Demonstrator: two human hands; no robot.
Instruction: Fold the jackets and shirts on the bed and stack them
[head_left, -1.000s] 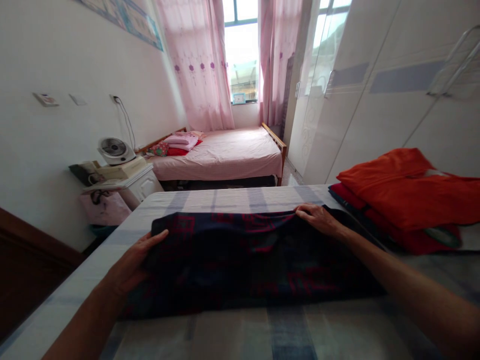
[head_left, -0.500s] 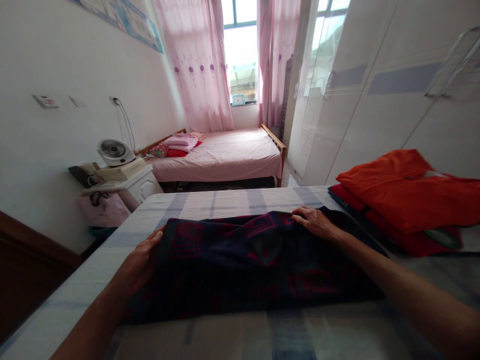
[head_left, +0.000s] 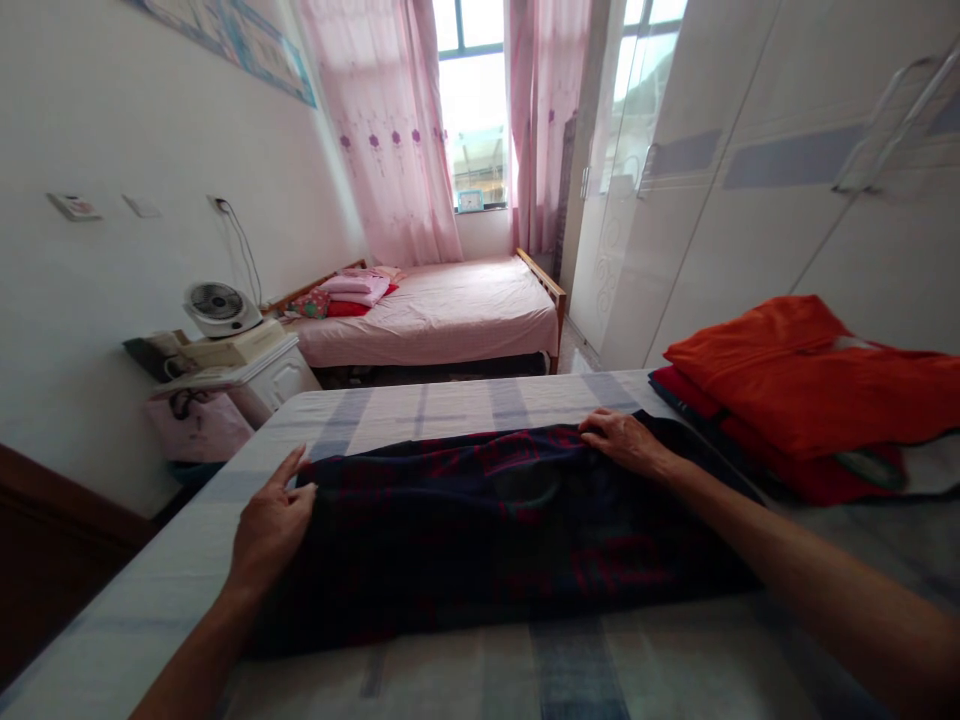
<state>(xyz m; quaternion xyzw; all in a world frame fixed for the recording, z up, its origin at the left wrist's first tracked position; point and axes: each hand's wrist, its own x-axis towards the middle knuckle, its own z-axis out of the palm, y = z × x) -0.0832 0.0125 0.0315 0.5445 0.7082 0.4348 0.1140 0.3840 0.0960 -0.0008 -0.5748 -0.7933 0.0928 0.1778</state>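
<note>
A dark navy folded garment (head_left: 450, 540) with red angular patterns lies lengthwise across the bed in front of me. At its left end is my left hand (head_left: 274, 520), its index finger stretched out and apart from the thumb, which touches the cloth's edge. My right hand (head_left: 626, 440) rests at the far edge towards the right, its fingers bent and closed on the fabric. Shallow wrinkles run over the middle of the garment. Right of it sits a stack of folded clothes, topped by an orange garment (head_left: 802, 385).
The near bed has a white and blue checked sheet (head_left: 465, 405). Beyond it stand a pink-covered bed (head_left: 465, 310) by the window and a white cabinet (head_left: 281, 380) carrying a small fan (head_left: 221, 308). White wardrobes (head_left: 720, 250) line the right side.
My left hand has turned and its index finger has lifted away from the thumb. The garment's left end has flattened and shifted slightly left. My right hand stays at the far edge.
</note>
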